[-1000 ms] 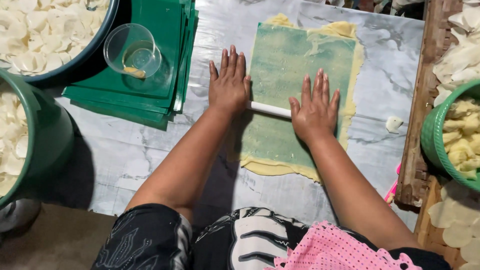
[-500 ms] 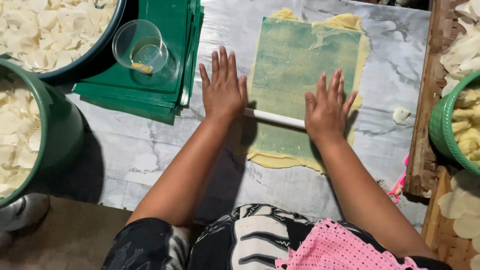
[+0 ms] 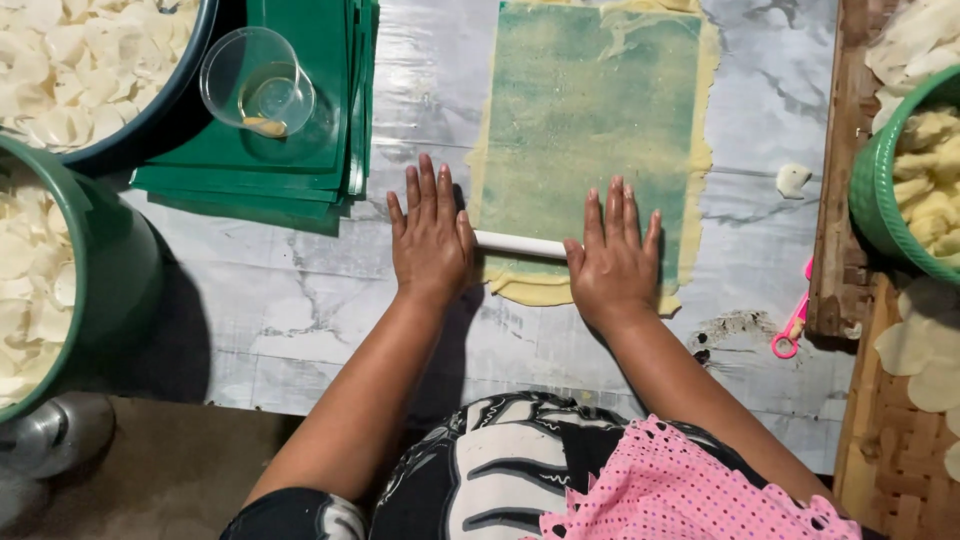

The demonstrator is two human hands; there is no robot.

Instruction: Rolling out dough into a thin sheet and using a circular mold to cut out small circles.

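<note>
A thin sheet of yellow dough (image 3: 700, 110) lies under a green plastic sheet (image 3: 590, 130) on the marbled board (image 3: 300, 310). A white rolling rod (image 3: 518, 243) lies across the near end of the sheet. My left hand (image 3: 430, 240) presses flat on the rod's left end, fingers spread. Flat on the rod's right end rests my right hand (image 3: 612, 262), over the dough's near edge. Only the rod's middle shows between the two palms.
A stack of green plastic sheets (image 3: 330, 150) with a clear cup (image 3: 257, 82) on it lies at the left. Two green basins of pale thin rounds (image 3: 60, 60) stand far left. A green basket of dough lumps (image 3: 925, 180) and pink scissors (image 3: 793, 325) are right.
Both hands and the rod have rolled back toward me, from the middle of the green sheet to its near edge. The view has shifted slightly.
</note>
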